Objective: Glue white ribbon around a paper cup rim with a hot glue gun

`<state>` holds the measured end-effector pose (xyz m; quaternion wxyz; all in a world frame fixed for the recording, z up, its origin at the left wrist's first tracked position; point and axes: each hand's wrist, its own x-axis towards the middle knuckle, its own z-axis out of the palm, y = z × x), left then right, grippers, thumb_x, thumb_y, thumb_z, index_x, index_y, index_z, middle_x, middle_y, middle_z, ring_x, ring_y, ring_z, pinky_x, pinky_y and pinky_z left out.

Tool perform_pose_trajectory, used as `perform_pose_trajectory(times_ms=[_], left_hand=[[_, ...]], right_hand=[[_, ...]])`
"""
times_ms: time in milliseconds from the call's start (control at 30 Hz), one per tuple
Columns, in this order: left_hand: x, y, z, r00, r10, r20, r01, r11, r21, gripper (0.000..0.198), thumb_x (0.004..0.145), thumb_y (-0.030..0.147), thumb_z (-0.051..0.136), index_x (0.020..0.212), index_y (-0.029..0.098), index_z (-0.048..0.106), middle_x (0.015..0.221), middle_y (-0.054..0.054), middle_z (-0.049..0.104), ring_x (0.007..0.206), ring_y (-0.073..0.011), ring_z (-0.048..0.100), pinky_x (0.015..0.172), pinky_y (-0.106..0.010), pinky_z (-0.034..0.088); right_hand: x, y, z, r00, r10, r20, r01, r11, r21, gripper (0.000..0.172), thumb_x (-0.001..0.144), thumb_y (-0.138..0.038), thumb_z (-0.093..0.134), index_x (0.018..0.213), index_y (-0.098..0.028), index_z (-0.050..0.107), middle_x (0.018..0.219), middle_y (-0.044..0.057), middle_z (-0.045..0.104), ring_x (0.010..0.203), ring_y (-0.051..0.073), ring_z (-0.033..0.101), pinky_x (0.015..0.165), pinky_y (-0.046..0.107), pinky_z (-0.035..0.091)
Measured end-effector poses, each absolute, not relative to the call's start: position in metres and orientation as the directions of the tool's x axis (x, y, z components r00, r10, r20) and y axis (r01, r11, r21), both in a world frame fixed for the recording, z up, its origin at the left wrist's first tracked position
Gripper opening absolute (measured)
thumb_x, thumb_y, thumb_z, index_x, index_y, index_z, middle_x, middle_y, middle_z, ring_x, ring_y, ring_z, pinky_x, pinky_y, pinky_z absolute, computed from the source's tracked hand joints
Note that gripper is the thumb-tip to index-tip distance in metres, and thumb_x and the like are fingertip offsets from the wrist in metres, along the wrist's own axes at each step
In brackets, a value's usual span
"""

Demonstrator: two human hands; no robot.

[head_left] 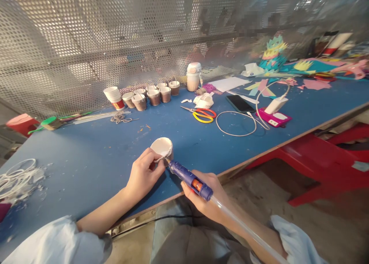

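Observation:
A white paper cup [162, 145] stands near the table's front edge. My left hand [145, 169] is closed beside it, pinching a thin grey-brown cord [162, 157] against the cup's near side. In my right hand [206, 191] is a blue hot glue gun [187, 175], with a long clear glue stick [245, 227] trailing out of its back end. The nozzle points at the cup and the cord, close to my left fingertips. Whether the tip touches the cup I cannot tell. My left hand hides part of the cup's lower side.
Several cord-wrapped cups [153, 97] and a stack of paper cups [113, 96] stand at the back. Scissors [203, 115], a phone [239, 103], a white cable [235, 134] and a pink power strip [273, 117] lie right. White scraps [21, 181] lie left.

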<state>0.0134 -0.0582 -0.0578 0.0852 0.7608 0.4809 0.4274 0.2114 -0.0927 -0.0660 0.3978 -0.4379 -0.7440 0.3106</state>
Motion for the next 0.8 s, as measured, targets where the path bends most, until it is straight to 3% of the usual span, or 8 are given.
perform_pose_trajectory(times_ms=[800], left_hand=[[0.012, -0.057, -0.059, 0.153, 0.811, 0.564, 0.681, -0.5, 0.534, 0.011, 0.083, 0.014, 0.055, 0.073, 0.016, 0.058, 0.066, 0.002, 0.053, 0.051, -0.0064, 0.045, 0.05, -0.017, 0.039]], right_hand=[[0.207, -0.089, -0.076, -0.274, 0.917, 0.29, 0.429, 0.387, -0.816, 0.026, 0.082, -0.026, 0.053, 0.062, -0.023, 0.037, 0.05, -0.006, 0.04, 0.044, 0.009, 0.035, 0.048, 0.023, 0.031]])
